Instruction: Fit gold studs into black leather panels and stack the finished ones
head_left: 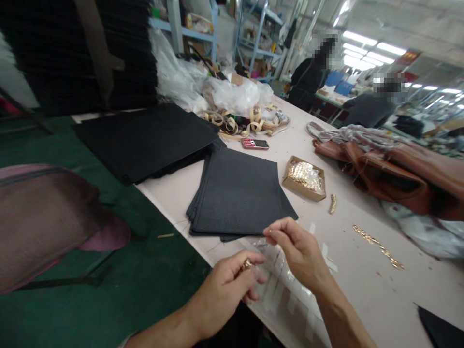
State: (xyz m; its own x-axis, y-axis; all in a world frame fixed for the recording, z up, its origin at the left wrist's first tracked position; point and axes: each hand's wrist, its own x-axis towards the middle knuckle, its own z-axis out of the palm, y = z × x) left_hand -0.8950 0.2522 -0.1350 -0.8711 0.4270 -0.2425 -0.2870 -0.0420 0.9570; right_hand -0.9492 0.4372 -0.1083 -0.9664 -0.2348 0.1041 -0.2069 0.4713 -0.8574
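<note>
My left hand (232, 290), low in the centre, is closed around small gold metal pieces (247, 264) that show between thumb and forefinger. To its upper right, my right hand (297, 246) is pinched at the near edge of a stack of black sheets (239, 193); what its fingertips hold, if anything, is too small to make out. An open cardboard box (306, 195) of gold metal pieces (304, 176) stands right of the stack. Beside the box lies a short row of gold pieces (332, 204), and farther right a longer line of them (379, 246).
A larger black stack (148, 140) lies at the left on the table (355, 270). Behind are a red phone (255, 144), tan straps (253, 123) and plastic bags (235, 94). Brown leather items (395, 169) lie right. A chair (47, 222) stands left. Two people are in the background.
</note>
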